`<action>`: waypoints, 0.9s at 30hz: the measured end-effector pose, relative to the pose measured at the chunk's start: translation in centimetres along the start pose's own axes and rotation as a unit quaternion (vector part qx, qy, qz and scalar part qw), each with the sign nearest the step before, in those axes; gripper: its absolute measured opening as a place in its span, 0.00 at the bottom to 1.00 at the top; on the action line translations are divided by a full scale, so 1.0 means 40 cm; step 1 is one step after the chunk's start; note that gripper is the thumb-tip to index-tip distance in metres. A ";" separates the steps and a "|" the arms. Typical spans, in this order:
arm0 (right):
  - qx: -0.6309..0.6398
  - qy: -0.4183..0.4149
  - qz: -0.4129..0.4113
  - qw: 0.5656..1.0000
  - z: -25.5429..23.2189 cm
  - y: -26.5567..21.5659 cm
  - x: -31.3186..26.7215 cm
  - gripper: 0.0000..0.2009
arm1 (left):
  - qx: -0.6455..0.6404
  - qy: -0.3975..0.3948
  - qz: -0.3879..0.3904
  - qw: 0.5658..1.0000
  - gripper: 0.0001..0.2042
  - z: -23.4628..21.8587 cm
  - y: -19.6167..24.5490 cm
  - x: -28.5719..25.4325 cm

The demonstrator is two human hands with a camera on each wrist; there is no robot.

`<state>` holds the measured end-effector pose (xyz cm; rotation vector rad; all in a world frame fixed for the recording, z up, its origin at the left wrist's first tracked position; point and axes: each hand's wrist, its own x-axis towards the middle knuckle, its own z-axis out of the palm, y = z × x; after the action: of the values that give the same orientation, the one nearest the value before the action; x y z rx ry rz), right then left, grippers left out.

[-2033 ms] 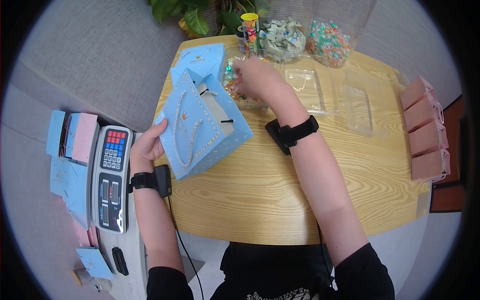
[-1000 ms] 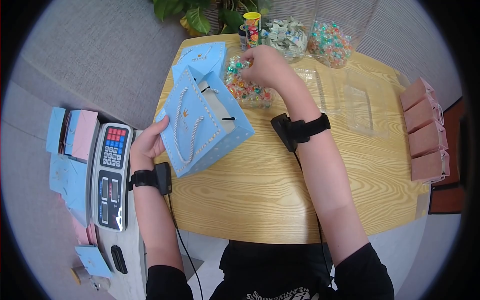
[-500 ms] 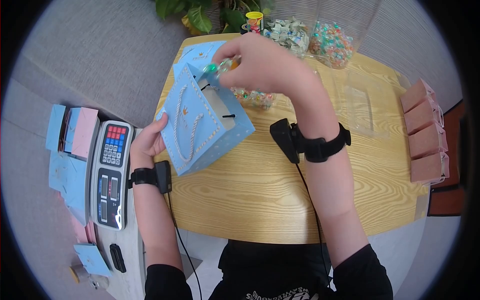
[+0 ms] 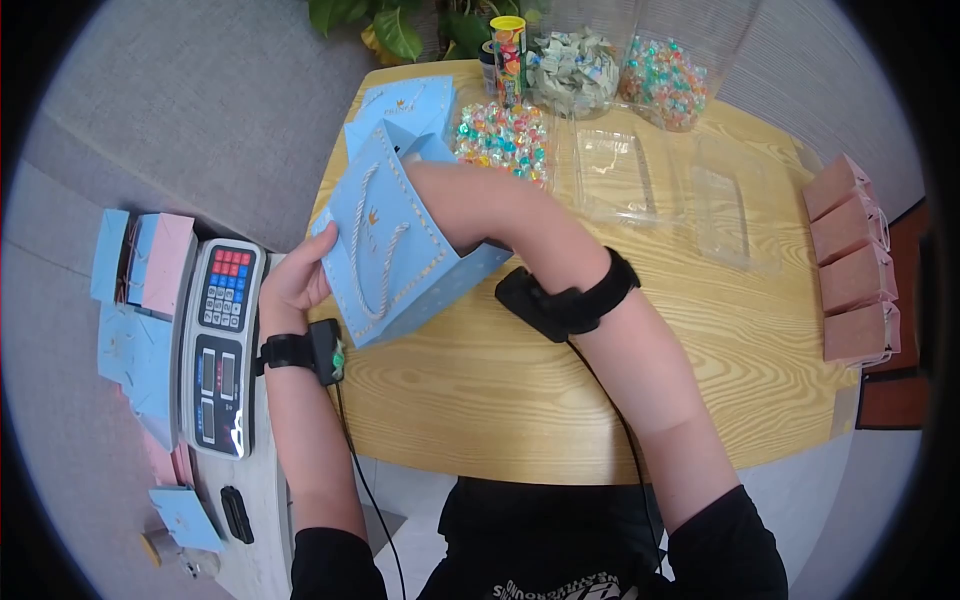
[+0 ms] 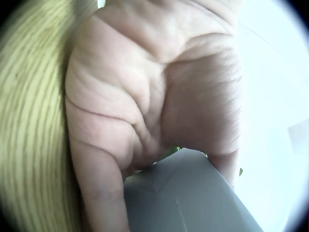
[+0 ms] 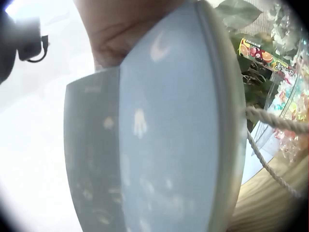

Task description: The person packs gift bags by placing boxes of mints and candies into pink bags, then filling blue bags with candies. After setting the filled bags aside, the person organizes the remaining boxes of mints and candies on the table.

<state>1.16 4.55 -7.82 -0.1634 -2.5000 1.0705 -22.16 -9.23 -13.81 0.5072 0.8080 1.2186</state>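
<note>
A light blue gift bag point(image 4: 375, 250) with white rope handles and a gold crown leans tilted over the table, its mouth facing right. My left hand point(image 4: 298, 278) grips its lower left edge, thumb on the front; the left wrist view shows the bag's corner point(image 5: 188, 193) between thumb and fingers. My right hand point(image 4: 455, 195) reaches into the bag's mouth, its fingers hidden behind the bag's side point(image 6: 174, 116). I cannot tell whether it holds anything. Behind the bag, a clear tray holds wrapped candies point(image 4: 505, 135). A small green wrapped piece point(image 4: 338, 358) shows at the left wrist camera.
A second blue bag point(image 4: 405, 105) lies at the back left. Along the back stand a yellow-lidded tube point(image 4: 509, 60) and clear jars of pale wrapped pieces point(image 4: 575, 75) and candies point(image 4: 665, 85). Clear lids point(image 4: 620, 175) lie right; pink bags point(image 4: 850, 260) line that edge. A scale point(image 4: 222, 350) stands left.
My right hand has risen from the candy tray with candies and swung left and down into the bag. A green piece now shows at the left wrist camera. The left hand keeps its grip.
</note>
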 end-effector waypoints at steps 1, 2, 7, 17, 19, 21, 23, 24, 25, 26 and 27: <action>0.003 -0.003 0.002 1.000 -0.013 0.001 -0.002 0.13 | 0.035 0.035 0.004 0.999 0.26 0.012 -0.002 -0.001; -0.041 -0.049 0.045 0.997 -0.041 -0.004 0.001 0.14 | 0.072 0.069 0.011 0.995 0.25 0.027 -0.001 -0.001; -0.009 -0.077 0.153 0.985 -0.122 -0.023 -0.019 0.12 | 0.129 0.171 0.044 0.976 0.25 0.108 -0.010 0.003; -0.013 -0.026 0.120 0.992 -0.137 -0.021 -0.018 0.10 | 0.113 0.165 0.054 0.978 0.25 0.082 -0.016 0.008; -0.054 0.012 0.104 0.993 -0.151 -0.029 -0.026 0.10 | 0.110 0.154 0.044 0.981 0.25 0.074 -0.012 0.007; -0.129 0.111 0.094 0.981 -0.168 -0.045 -0.037 0.10 | 0.109 0.143 0.036 0.983 0.24 0.066 -0.009 0.008; -0.125 0.149 0.105 0.975 -0.183 -0.067 -0.049 0.10 | 0.098 0.114 0.036 0.988 0.24 0.061 -0.009 0.009; -0.120 0.187 0.116 0.968 -0.188 -0.080 -0.057 0.11 | 0.098 0.114 0.036 0.988 0.24 0.062 -0.009 0.008; -0.123 0.187 0.115 0.968 -0.195 -0.096 -0.064 0.11 | 0.103 0.119 0.035 0.987 0.24 0.073 -0.009 0.008; -0.105 0.193 0.110 0.969 -0.201 -0.115 -0.071 0.11 | 0.107 0.125 0.035 0.986 0.24 0.081 -0.009 0.009; -0.088 0.198 0.105 0.971 -0.203 -0.131 -0.080 0.10 | 0.106 0.124 0.040 0.986 0.24 0.078 -0.012 0.009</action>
<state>7.73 5.44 -0.11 -0.6405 -2.2410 0.7947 -19.39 -8.78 -12.29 0.5722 1.1461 1.2928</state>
